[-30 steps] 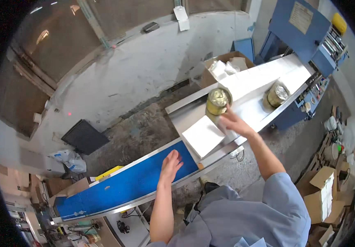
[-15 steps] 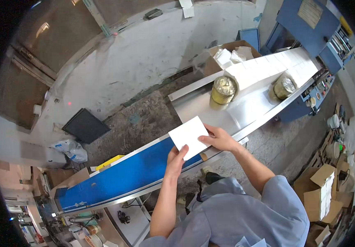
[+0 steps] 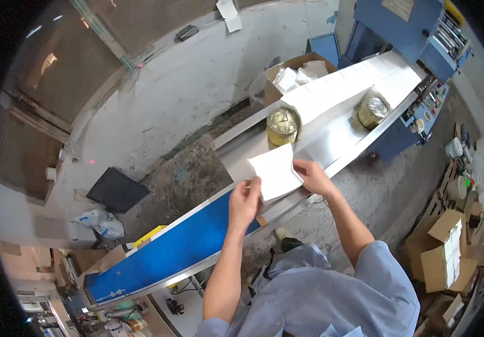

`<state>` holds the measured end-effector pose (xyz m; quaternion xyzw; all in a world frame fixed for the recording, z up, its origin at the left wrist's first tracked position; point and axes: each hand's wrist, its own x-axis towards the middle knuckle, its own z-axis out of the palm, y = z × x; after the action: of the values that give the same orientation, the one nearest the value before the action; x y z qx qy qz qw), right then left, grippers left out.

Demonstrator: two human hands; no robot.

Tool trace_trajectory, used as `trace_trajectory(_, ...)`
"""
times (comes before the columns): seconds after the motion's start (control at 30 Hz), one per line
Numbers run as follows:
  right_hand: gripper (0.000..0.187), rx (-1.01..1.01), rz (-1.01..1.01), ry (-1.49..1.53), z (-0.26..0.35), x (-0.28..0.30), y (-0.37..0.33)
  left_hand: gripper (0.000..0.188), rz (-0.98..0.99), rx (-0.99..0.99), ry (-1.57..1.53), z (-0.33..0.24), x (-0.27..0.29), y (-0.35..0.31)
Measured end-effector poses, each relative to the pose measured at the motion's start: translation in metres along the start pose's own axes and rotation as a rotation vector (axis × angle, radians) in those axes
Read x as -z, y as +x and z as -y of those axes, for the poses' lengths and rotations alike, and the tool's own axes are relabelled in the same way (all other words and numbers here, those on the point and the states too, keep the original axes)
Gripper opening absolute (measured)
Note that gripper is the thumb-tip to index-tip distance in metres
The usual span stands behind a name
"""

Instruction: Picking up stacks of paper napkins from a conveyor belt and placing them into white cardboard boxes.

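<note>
Between my two hands is a square stack of thin white sheets (image 3: 275, 173), napkin-like, its sides bowed upward. My left hand (image 3: 243, 206) grips its left edge, thumb toward the stack. At the opposite edge, my right hand (image 3: 313, 177) closes its fingers on the side. The stack is above the join of the metal table (image 3: 331, 147) and the blue conveyor belt (image 3: 169, 253). Beyond it on the metal table stands a yellowish, tape-wrapped cylinder (image 3: 283, 128). A similar cylinder (image 3: 372, 111) is farther right. A long row of white sheets (image 3: 343, 87) runs along the table behind them.
A blue machine (image 3: 390, 33) stands at the table's far right end. Behind the table, a cardboard box (image 3: 273, 92) holds white paper. Open cartons (image 3: 432, 258) sit on the floor at right. A dark flat panel (image 3: 117, 190) leans near the wall at left.
The stack has moved slightly right and up and is now bowed rather than flat. My thumbs have slid from its top face toward its side edges. The whole view has shifted a little.
</note>
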<state>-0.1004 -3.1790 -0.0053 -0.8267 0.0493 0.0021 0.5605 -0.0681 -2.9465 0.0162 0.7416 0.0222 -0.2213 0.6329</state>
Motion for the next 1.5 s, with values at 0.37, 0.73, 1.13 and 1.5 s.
trace_trajectory(0.37, 0.058, -0.385, 0.117, 0.454, 0.005, 0.024, 0.01, 0.08, 0.059, 0.024, -0.252, 0.019, 0.002, 0.025)
trace_trajectory(0.73, 0.076, -0.059, 0.195, -0.089, 0.048, -0.021, -0.005, 0.073, -0.009, 0.051, -0.385, 0.021, -0.038, 0.026)
trace_trajectory(1.13, 0.095, -0.1, 0.209, 0.439, 0.065, -0.046, -0.002, 0.055, 0.204, -0.152, -1.449, 0.066, 0.044, -0.031)
trace_trajectory(1.5, 0.092, -0.387, 0.471, 0.549, 0.11, -0.224, -0.044, 0.069, -0.04, -0.071, -1.14, 0.165, 0.17, -0.148)
